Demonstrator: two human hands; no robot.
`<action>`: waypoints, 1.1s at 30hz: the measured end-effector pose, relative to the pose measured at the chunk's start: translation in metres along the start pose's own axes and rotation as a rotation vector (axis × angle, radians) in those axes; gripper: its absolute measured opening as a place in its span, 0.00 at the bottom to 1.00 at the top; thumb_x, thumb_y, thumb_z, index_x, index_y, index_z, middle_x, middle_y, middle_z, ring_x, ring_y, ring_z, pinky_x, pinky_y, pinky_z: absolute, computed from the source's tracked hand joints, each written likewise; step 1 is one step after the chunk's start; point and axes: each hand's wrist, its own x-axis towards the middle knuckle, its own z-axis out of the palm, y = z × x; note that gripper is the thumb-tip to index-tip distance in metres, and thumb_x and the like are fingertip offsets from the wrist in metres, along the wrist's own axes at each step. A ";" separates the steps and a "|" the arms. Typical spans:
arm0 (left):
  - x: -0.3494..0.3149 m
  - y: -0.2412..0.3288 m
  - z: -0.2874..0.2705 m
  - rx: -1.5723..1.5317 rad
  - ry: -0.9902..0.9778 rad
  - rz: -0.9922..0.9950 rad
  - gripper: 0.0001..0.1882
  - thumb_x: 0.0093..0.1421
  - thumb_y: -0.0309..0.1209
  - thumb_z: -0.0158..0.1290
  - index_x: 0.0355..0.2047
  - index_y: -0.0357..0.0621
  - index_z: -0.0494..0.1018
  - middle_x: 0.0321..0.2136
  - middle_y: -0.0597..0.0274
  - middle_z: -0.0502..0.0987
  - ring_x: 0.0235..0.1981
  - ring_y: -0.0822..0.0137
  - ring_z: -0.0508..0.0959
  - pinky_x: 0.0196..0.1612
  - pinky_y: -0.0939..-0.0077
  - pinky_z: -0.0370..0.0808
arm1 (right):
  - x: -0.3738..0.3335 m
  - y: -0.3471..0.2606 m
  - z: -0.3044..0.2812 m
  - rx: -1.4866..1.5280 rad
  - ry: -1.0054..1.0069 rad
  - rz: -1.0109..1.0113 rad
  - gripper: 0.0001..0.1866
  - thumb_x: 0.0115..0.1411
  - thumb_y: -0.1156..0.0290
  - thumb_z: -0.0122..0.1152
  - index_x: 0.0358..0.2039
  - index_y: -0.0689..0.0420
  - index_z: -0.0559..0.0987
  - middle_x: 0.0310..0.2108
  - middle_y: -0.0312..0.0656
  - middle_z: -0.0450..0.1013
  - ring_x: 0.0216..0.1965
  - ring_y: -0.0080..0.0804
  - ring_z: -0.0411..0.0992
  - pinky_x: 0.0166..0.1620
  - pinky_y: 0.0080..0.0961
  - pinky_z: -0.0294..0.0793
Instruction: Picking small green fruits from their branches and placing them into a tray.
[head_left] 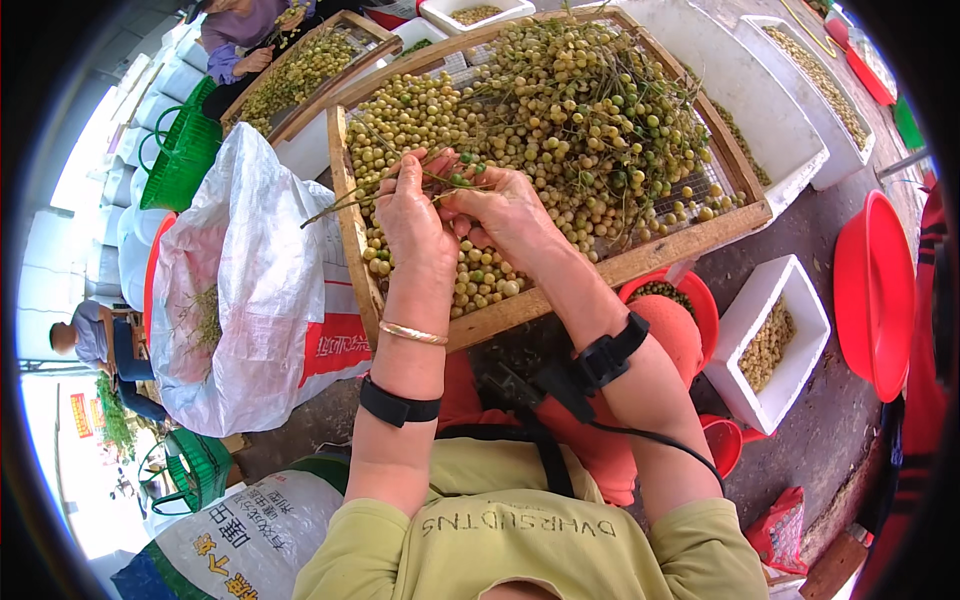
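My left hand [413, 222] is closed round a thin stalk [338, 208], whose bare end sticks out to the left. My right hand [512, 218] meets it, thumb and fingers pinched on the fruit end of the same sprig, where a few small green fruits [462, 180] show. Both hands are above a wood-framed mesh tray [600, 262]. Loose round yellow fruits [410, 105] cover its left part. A big heap of fruit bunches [600, 125], still on their stalks, lies on the right side. My fingertips are partly hidden behind each other.
A white woven sack [245, 270] with stalks inside stands at the left. White foam boxes [790, 345] and red basins [873, 295] stand to the right. Green baskets [185, 150] are at the far left. Another person's hand [252, 62] is beside a second fruit tray [305, 75].
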 end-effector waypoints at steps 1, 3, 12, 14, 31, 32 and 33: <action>0.002 0.000 -0.002 -0.021 0.000 -0.005 0.08 0.63 0.28 0.41 0.33 0.35 0.68 0.28 0.47 0.76 0.29 0.62 0.77 0.30 0.71 0.78 | -0.002 -0.004 0.000 -0.039 -0.040 -0.021 0.09 0.51 0.73 0.58 0.27 0.67 0.71 0.17 0.39 0.69 0.16 0.19 0.66 0.17 0.15 0.62; 0.007 -0.002 -0.006 -0.068 -0.007 -0.019 0.08 0.63 0.28 0.41 0.34 0.35 0.67 0.29 0.47 0.76 0.30 0.61 0.77 0.31 0.69 0.78 | -0.003 -0.008 -0.002 -0.078 -0.055 0.044 0.08 0.52 0.73 0.59 0.28 0.64 0.72 0.18 0.37 0.69 0.17 0.17 0.66 0.17 0.12 0.61; 0.030 0.009 -0.024 -0.242 0.031 -0.112 0.10 0.64 0.32 0.39 0.39 0.40 0.66 0.35 0.52 0.76 0.35 0.61 0.76 0.38 0.67 0.72 | 0.001 0.004 -0.008 -0.740 -0.050 -0.325 0.17 0.48 0.63 0.61 0.28 0.68 0.77 0.18 0.45 0.72 0.20 0.33 0.71 0.27 0.29 0.70; 0.027 0.009 -0.024 -0.200 0.026 -0.095 0.10 0.64 0.32 0.38 0.39 0.39 0.65 0.35 0.50 0.75 0.35 0.60 0.76 0.39 0.65 0.74 | -0.002 0.003 -0.004 -0.868 0.008 -0.466 0.19 0.47 0.61 0.62 0.29 0.68 0.77 0.19 0.47 0.72 0.22 0.34 0.71 0.29 0.30 0.70; 0.008 0.002 -0.008 -0.122 -0.056 -0.130 0.10 0.64 0.30 0.39 0.35 0.36 0.66 0.31 0.46 0.75 0.31 0.58 0.77 0.34 0.67 0.78 | 0.002 0.007 0.000 -0.425 0.065 -0.222 0.09 0.51 0.71 0.56 0.27 0.65 0.78 0.19 0.44 0.74 0.22 0.24 0.70 0.28 0.26 0.69; 0.009 0.001 -0.009 -0.153 -0.052 -0.157 0.10 0.64 0.30 0.39 0.35 0.36 0.66 0.32 0.46 0.75 0.31 0.57 0.77 0.34 0.66 0.78 | 0.003 0.007 0.001 -0.416 0.050 -0.238 0.09 0.51 0.72 0.55 0.27 0.65 0.77 0.19 0.43 0.73 0.21 0.23 0.70 0.27 0.25 0.69; 0.011 0.001 -0.011 -0.184 -0.049 -0.184 0.10 0.64 0.31 0.38 0.35 0.36 0.65 0.32 0.46 0.74 0.32 0.57 0.77 0.34 0.66 0.78 | 0.003 0.007 0.002 -0.407 0.034 -0.254 0.09 0.52 0.72 0.54 0.27 0.66 0.77 0.19 0.42 0.73 0.20 0.23 0.69 0.26 0.24 0.69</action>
